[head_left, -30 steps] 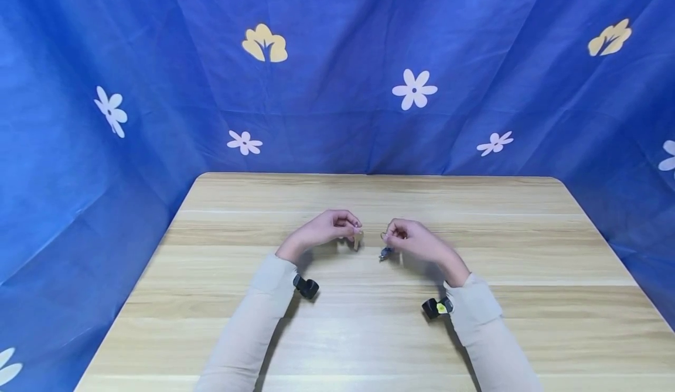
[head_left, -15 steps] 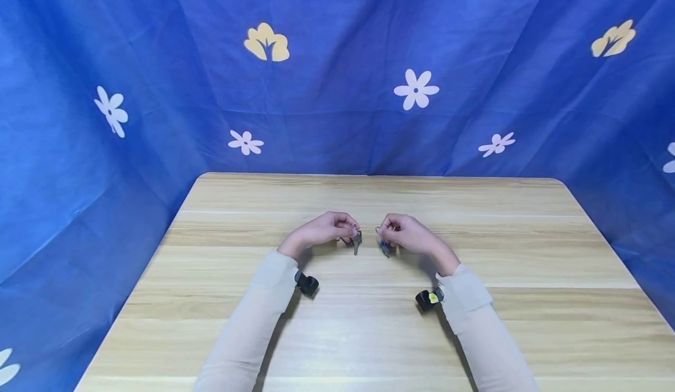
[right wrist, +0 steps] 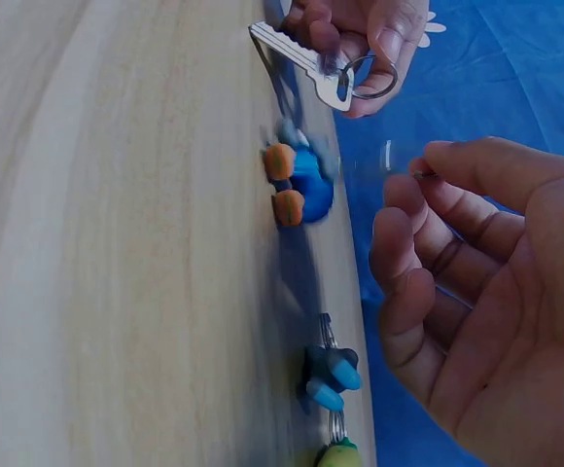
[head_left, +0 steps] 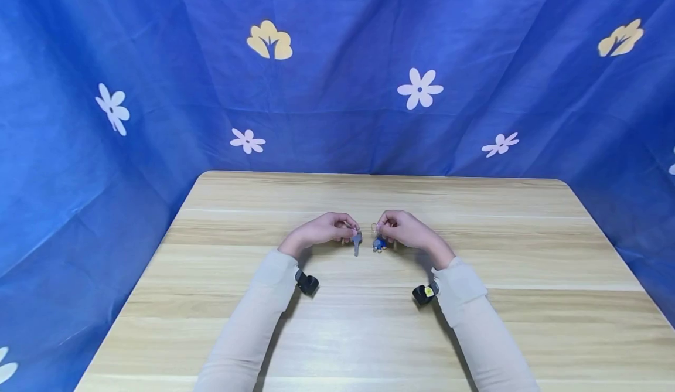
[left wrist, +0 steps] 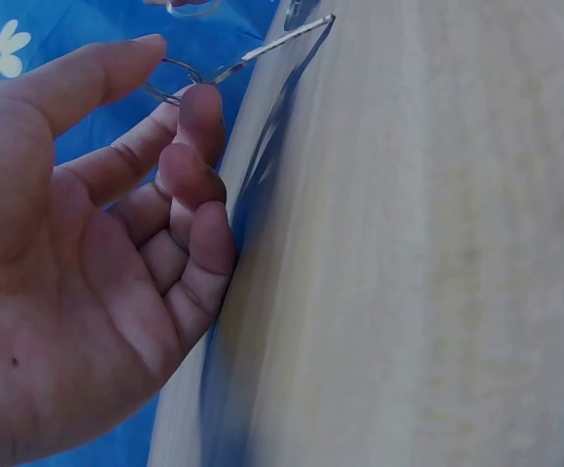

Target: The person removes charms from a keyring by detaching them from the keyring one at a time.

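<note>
My left hand point(head_left: 329, 229) pinches a key ring point(right wrist: 377, 78) between thumb and fingertips, and a silver key point(head_left: 357, 244) hangs down from it. In the right wrist view the key point(right wrist: 306, 63) shows its toothed edge and points toward the tabletop. Just to the right, my right hand point(head_left: 406, 231) pinches a thin, blurred ring point(right wrist: 389, 156) at its fingertips. Beneath that ring hangs a small blue figure charm point(right wrist: 311, 185) with orange feet. A short gap separates the two hands and their rings.
In the right wrist view, a dark charm with light blue parts point(right wrist: 331, 375) and a yellow-green one point(right wrist: 340, 455) appear near the tabletop by the right hand. The wooden table point(head_left: 337, 333) meets a blue flowered cloth point(head_left: 337, 87) at its back edge.
My right hand has moved left, closer to the left hand, and the blue charm has come along and swung. My left hand has barely moved; its key has turned flat side toward the head view.
</note>
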A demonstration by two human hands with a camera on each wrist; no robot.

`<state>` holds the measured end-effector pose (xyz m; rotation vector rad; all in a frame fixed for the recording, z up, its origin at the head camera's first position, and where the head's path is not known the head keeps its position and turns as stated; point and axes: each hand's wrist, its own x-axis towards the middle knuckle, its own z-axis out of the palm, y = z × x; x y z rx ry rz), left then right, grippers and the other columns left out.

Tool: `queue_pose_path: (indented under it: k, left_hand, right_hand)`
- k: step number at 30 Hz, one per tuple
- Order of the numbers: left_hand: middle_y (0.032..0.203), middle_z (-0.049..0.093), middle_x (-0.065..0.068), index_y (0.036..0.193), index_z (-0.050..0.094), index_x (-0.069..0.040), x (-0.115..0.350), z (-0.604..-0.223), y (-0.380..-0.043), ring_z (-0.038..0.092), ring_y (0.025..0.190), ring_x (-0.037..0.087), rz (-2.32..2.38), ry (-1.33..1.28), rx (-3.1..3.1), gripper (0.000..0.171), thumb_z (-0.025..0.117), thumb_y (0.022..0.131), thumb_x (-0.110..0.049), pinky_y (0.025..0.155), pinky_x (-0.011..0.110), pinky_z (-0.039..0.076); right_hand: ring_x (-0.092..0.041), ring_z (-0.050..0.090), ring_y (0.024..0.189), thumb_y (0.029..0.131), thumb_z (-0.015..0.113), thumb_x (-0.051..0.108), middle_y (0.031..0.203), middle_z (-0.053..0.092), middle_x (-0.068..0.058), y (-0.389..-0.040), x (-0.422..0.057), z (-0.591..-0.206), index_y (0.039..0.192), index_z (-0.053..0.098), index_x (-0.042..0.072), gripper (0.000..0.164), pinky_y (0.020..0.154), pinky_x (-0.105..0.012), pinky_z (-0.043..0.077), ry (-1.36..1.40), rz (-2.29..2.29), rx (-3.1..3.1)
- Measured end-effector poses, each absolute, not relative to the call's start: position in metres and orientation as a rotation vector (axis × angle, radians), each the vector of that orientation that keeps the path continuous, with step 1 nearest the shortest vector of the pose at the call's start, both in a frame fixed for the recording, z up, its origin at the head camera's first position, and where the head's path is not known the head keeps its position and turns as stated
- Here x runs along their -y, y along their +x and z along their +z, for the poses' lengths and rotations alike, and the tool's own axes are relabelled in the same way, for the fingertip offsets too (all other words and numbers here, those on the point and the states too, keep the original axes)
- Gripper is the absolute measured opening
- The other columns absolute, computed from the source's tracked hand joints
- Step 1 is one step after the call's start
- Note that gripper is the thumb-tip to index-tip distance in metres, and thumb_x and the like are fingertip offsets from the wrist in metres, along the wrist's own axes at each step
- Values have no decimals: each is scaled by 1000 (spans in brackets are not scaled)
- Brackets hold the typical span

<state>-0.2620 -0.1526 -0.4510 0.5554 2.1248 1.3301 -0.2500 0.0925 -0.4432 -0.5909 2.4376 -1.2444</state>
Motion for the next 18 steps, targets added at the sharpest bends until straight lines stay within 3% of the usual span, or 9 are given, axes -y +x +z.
queue_pose_path:
  k: [8,18]
  left_hand:
    - [91,66,8,116,58,4,151,-454,-263,57,74,14,1330,554,-2120,28,58,92,-11,67,23,47]
    - [83,65,6,113,59,3,145,-454,-263,58,69,12,1277,500,-2160,24,57,93,-10,64,22,49]
  right_hand:
    - [-16,57,66,96,54,16,78,62,-7,-254,-91,-444,94,62,3,15,59,-29,49,-560,-1200,-2467]
    - [-13,53,60,97,51,16,76,60,-4,-266,-85,-446,94,62,3,17,58,-25,47,-489,-1066,-2533]
